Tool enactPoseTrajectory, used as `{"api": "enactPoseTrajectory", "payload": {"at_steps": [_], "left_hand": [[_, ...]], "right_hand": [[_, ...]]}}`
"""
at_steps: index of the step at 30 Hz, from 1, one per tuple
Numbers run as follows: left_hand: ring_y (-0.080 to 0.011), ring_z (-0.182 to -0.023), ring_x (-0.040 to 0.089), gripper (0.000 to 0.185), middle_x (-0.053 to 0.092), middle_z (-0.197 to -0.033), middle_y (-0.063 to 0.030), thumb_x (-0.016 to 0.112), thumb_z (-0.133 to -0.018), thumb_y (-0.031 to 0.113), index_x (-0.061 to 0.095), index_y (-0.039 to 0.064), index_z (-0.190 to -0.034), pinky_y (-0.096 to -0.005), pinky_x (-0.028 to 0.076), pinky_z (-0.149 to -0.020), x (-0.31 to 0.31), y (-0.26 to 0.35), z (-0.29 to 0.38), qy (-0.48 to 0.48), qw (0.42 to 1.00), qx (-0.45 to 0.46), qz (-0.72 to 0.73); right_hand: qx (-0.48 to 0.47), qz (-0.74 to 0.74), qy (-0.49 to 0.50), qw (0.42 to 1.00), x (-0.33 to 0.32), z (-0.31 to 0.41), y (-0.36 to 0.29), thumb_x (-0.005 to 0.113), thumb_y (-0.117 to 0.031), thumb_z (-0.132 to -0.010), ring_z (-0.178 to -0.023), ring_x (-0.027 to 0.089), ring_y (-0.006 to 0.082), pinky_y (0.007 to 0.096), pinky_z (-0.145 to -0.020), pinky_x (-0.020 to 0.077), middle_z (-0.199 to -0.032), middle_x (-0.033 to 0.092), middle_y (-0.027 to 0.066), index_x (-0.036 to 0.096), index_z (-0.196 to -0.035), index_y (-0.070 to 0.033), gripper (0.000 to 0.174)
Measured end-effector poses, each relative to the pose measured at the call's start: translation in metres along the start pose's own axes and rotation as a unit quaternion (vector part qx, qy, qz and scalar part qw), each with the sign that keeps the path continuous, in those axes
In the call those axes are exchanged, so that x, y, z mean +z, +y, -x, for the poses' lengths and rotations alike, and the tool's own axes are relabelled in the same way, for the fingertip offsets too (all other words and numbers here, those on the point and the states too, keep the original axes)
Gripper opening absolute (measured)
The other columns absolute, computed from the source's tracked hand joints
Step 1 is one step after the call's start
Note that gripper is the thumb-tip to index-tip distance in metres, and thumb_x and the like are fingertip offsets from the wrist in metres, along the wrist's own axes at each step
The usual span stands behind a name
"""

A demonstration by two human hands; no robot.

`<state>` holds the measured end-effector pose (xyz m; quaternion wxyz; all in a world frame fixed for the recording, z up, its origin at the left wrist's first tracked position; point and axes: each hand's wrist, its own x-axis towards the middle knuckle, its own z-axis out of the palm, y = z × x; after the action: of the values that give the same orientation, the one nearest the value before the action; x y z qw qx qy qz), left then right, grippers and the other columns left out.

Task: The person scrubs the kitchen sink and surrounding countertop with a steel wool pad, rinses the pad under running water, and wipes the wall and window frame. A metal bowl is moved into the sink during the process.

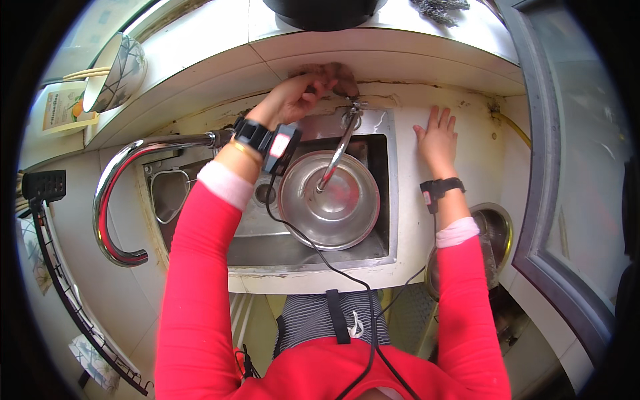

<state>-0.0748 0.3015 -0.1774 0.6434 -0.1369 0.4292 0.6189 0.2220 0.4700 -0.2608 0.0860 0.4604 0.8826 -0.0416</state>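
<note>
My left hand (pixel 300 97) reaches over the back of the stainless steel sink (pixel 310 260), its fingers loosely bent and apart with nothing visible in them. Just to its right stands a slim chrome faucet (pixel 342 142), and a blurred brownish patch, perhaps a reflection, shows on the tiles behind. The faucet's spout hangs over a round metal basin (pixel 295 220) inside the sink. Whether that basin holds water, I cannot tell. My right hand (pixel 437 142) rests palm down on the white countertop (pixel 410 215), right of the sink, fingers spread and holding nothing.
A large gooseneck faucet (pixel 102 200) arches at left, near a small metal-rimmed basket (pixel 170 197). On the ledge sit a patterned bowl (pixel 122 75) with chopsticks, a black pot (pixel 325 12) and a steel wool scrubber (pixel 442 10). A metal vessel (pixel 502 225) stands beyond my right forearm.
</note>
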Motion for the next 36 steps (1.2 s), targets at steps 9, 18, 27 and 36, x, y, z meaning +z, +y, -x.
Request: {"api": "enactPoseTrajectory", "payload": {"at_steps": [9,18,27,36], "left_hand": [[-0.0001,-0.064,0.053,0.014,0.070,-0.108,-0.0138,0.052,-0.101,0.009,0.062,0.007,-0.110,-0.0103,0.029,-0.041,0.003,-0.022,-0.040,-0.010,0.988,0.070,-0.135],[-0.0009,-0.065,0.059,0.016,0.066,-0.114,-0.0148,0.053,-0.101,0.009,0.057,-0.001,-0.113,-0.0097,0.034,-0.039,-0.015,-0.010,-0.017,0.015,0.995,0.091,0.024],[-0.0013,-0.060,0.054,0.017,0.067,-0.106,-0.0134,0.050,-0.101,0.007,0.058,0.004,-0.116,-0.0125,0.032,-0.041,-0.013,-0.030,-0.055,0.056,0.995,0.057,-0.055],[-0.0038,-0.063,0.055,0.016,0.068,-0.101,-0.0145,0.050,-0.100,0.005,0.060,0.006,-0.112,-0.0125,0.036,-0.042,-0.010,-0.015,-0.015,0.095,0.987,0.082,-0.097]], "right_hand": [[-0.016,0.023,0.038,0.999,0.001,0.005,0.001,0.056,-0.046,-0.097,-0.146,0.026,0.0430,0.0607,-0.110,0.0333,-0.159,0.026,0.0222,0.030,-0.153,-0.011,0.071],[-0.008,0.011,0.028,1.000,-0.001,0.002,0.003,0.054,-0.046,-0.097,-0.147,0.025,0.0417,0.0612,-0.110,0.0320,-0.159,0.024,0.0206,0.031,-0.153,-0.012,0.069],[-0.010,0.024,0.028,0.999,0.002,0.003,0.003,0.053,-0.047,-0.098,-0.147,0.024,0.0410,0.0605,-0.110,0.0327,-0.159,0.025,0.0207,0.030,-0.154,-0.015,0.069],[-0.006,0.031,0.019,0.999,0.000,0.002,0.002,0.052,-0.049,-0.098,-0.149,0.020,0.0395,0.0603,-0.112,0.0299,-0.162,0.021,0.0192,0.027,-0.156,-0.017,0.070]]}}
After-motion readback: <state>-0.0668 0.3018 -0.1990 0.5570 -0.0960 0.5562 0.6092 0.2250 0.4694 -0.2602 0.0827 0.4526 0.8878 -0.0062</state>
